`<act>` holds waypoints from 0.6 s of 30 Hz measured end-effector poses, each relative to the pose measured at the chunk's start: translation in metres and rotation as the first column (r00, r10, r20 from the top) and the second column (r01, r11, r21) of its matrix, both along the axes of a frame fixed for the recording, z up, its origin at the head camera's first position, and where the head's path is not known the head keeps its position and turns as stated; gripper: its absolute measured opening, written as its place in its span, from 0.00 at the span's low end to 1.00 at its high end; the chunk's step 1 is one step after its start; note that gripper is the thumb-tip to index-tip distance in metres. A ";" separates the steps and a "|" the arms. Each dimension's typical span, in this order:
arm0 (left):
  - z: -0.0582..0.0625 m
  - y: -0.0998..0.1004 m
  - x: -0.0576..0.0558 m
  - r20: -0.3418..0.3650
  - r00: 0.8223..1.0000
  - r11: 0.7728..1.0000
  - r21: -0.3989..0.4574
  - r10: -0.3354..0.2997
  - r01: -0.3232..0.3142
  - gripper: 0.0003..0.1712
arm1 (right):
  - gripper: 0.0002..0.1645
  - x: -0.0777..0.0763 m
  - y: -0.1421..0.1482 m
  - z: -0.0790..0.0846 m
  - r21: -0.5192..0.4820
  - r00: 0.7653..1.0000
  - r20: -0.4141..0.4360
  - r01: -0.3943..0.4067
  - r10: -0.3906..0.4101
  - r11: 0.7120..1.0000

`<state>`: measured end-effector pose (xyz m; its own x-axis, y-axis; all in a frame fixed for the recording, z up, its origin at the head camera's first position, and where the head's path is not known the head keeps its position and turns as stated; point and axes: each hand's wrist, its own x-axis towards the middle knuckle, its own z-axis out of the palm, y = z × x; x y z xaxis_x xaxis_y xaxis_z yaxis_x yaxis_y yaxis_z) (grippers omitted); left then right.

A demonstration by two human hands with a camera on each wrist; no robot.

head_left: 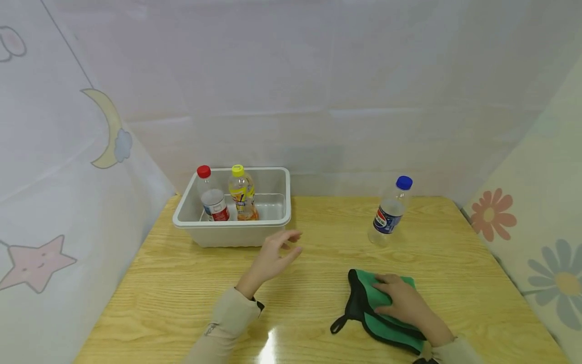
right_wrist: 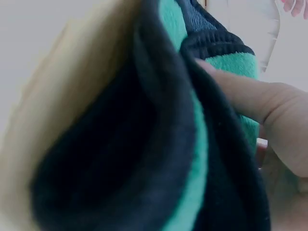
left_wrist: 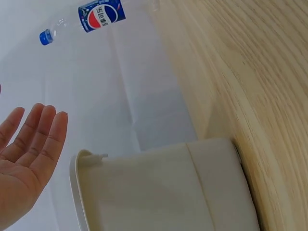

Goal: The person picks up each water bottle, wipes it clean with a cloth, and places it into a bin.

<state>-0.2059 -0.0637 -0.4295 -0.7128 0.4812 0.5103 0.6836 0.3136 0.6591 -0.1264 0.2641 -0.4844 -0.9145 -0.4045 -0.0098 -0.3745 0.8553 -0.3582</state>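
A folded green cloth with black edging and a black hanging loop lies on the table's right front. My right hand rests on top of it, fingers spread. Close up in the right wrist view, the thumb lies against the cloth's green and black folds. To the left, my left hand is raised near the front right corner of a pale plastic bin, holding nothing. In the left wrist view its fingers are extended, palm showing.
Inside the bin stand a red-capped bottle and a yellow-capped bottle. A blue-capped Pepsi bottle stands at the back right of the wooden table. Printed fabric hangs behind and along both sides.
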 end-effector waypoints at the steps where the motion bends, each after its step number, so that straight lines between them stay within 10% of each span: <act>1: 0.000 0.003 -0.001 0.004 1.000 1.000 -0.006 -0.006 0.006 0.18 | 0.31 0.001 0.000 0.000 -0.018 1.000 -0.010 0.002 -0.002 1.000; 18: 0.013 0.050 -0.016 0.096 0.994 0.992 -0.112 -0.056 0.066 0.21 | 0.22 0.015 0.028 0.006 -0.218 0.991 -0.074 0.095 -0.114 0.971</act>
